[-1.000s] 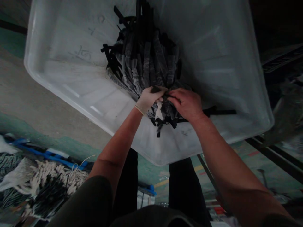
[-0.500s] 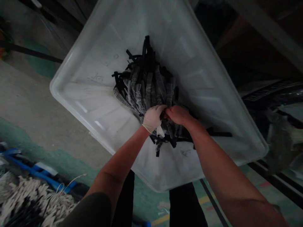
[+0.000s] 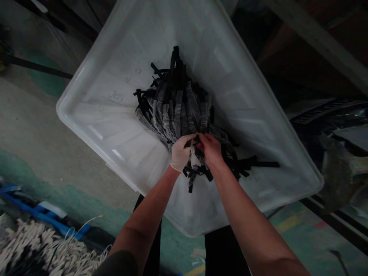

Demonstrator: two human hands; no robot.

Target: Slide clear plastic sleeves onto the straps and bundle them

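Observation:
My left hand [image 3: 181, 153], in a pale thin glove, is closed with thumb and forefinger pinched. My bare right hand [image 3: 211, 148] is closed too, its fingertips meeting the left ones. Between them they grip a dark strip, mostly hidden by the fingers. Just below, a whitish strip [image 3: 195, 158] dangles between the hands. Under and beyond them lies a heap of black strips [image 3: 177, 73], many wrapped in clear crinkled film [image 3: 178, 115]. Loose black ends [image 3: 267, 164] stick out to the right.
The heap lies in a large white plastic tub [image 3: 94, 96] with a raised rim. At lower left are a pile of cream cords [image 3: 57, 249] and a blue frame [image 3: 43, 214]. Dark metal bars [image 3: 336, 218] stand at the right, near plastic-wrapped goods [image 3: 339, 149].
My right hand has shifted slightly down, with its wrist and forearm swung left. The left hand has moved a little down and left. Their fingertips still meet.

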